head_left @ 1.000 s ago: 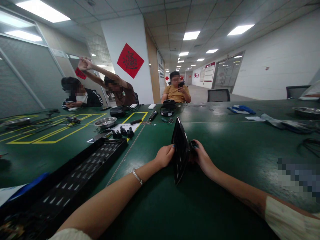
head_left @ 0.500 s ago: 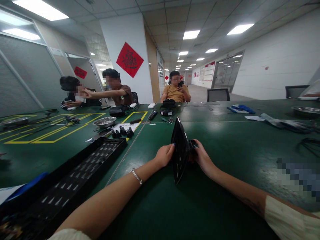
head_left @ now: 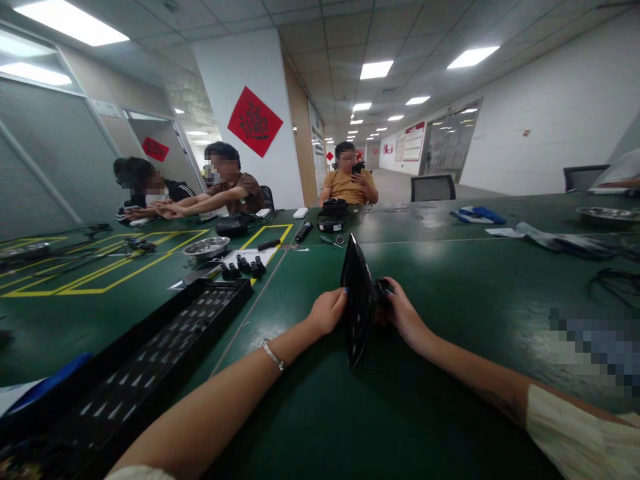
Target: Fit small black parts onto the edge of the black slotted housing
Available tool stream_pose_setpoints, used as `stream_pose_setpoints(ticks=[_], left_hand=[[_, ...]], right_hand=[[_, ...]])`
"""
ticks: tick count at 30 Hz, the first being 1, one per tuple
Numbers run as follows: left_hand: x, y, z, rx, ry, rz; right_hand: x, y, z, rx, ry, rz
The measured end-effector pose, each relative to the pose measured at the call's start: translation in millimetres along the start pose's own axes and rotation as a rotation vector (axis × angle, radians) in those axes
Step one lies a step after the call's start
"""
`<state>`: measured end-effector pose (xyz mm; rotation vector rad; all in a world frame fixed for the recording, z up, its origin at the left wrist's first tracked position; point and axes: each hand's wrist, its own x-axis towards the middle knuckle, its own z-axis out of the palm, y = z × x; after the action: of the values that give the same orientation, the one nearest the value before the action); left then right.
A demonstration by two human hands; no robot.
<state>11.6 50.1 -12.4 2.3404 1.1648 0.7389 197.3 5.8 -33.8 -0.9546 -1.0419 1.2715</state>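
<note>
A glossy black flat panel [head_left: 358,303] stands on edge above the green table, seen nearly side-on; its exact kind does not show. My left hand [head_left: 327,311] grips its left side, thumb on the face and the other fingers partly hidden. On the panel's right, my right hand [head_left: 403,308] is closed around a small black part [head_left: 384,293] that sits against the panel's back. Whether that part is fixed to the panel I cannot tell.
To the left lies a long black tray [head_left: 200,333] with rows of pale pointed pieces. Beyond it are several black knob-like parts [head_left: 243,266] and a metal bowl [head_left: 206,248]. Pliers [head_left: 330,240] lie ahead. A blue cloth [head_left: 477,215] is at the right. Three people sit across the table.
Both hands and the panel hold nearly the same place. At the far left, a seated person's outstretched arm has come down toward the table. The view has shifted slightly.
</note>
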Motion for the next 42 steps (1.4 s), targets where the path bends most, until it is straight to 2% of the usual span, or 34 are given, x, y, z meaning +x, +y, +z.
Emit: stream_pose_setpoints(ticks=[21, 31, 42], left_hand=[[-0.3, 0.4, -1.7, -0.017, -0.02, -0.001], [0.8, -6.0, 3.1, -0.091, 0.002, -0.106], [-1.1, -1.6, -0.4, -0.082, -0.018, -0.029]], right_hand=[[-0.1, 0.8, -0.8, -0.004, 0.001, -0.004], [0.4, 0.2, -0.9, -0.004, 0.0, 0.004], [-2.0, -0.4, 0.3, 0.009, -0.016, -0.002]])
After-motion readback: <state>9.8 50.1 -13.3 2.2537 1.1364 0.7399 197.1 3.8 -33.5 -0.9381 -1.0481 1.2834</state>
